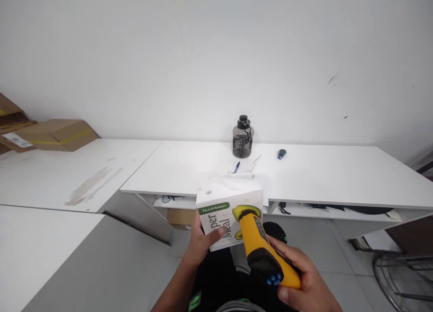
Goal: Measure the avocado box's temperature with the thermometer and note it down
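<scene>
Two at once: holds a white box (228, 212) tight in the left hand (200, 240) near the table (324, 172), likely tipped for easy seeing; grips a yellow tool (254, 240) in the right hand (306, 276).

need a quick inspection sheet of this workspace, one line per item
surface: white table; brownish smears on its left section
things: white box with avocado print; yellow device
clutter: upright bottle, pen, small dark object, cartons at left
hands: left hand grips white box; right hand grips yellow device over its printed face, contact unclear
cables: possible dark strands on under-table shelf
surroundings: scuffed white wall, tiled floor
</scene>
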{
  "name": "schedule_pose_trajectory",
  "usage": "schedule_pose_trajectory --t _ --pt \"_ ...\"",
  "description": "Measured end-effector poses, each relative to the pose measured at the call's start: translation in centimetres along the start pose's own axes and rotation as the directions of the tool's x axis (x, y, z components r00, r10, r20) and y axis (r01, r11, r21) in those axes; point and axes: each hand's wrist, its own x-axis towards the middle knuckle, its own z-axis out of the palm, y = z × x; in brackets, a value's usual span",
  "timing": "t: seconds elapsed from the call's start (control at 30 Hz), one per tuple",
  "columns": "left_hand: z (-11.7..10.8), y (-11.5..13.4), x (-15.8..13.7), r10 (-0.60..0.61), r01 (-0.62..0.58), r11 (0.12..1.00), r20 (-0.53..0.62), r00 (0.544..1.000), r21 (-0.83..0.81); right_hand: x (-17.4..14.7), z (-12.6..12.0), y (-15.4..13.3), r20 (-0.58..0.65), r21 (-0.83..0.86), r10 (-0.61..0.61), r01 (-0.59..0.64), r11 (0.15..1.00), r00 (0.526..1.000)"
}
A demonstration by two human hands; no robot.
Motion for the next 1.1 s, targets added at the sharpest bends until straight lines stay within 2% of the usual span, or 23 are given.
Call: schedule_pose_trajectory --t 0.17,0.33,0.5,0.77,0.97,1.1 --pt "0.0 0.1 -0.3 -0.008 0.008 1.000 0.038 0.999 0.021 -0.3 0.0 0.0 0.019 0.012 -0.020 0.020 1.000 1.000" --pt "-0.9 -0.2 0.0 -0.020 0.015 0.999 0.147 0.989 0.037 -0.2 0.2 -0.2 0.031 0.072 -0.026 0.024 0.997 0.999" --pt "-1.3 -0.6 0.1 -0.036 0.030 0.998 0.119 0.992 0.050 -0.3 -0.3 -0.3 0.073 0.089 -0.003 -0.004 0.996 0.997" --pt "-1.1 -0.5 0.0 -0.064 0.058 0.997 0.128 0.990 0.052 -0.9 -1.9 -0.1 0.001 -0.186 -0.028 0.027 0.982 1.000" --pt "-1.2 -0.6 -0.1 -0.047 0.042 0.998 0.089 0.995 0.047 -0.6 -2.5 -0.7 0.009 -0.246 -0.043 0.044 0.968 0.999" --pt "-1.6 -0.9 0.0 -0.039 0.032 0.997 0.117 0.992 0.064 -0.6 -2.8 -0.8 0.011 -0.287 -0.049 0.050 0.957 0.999"
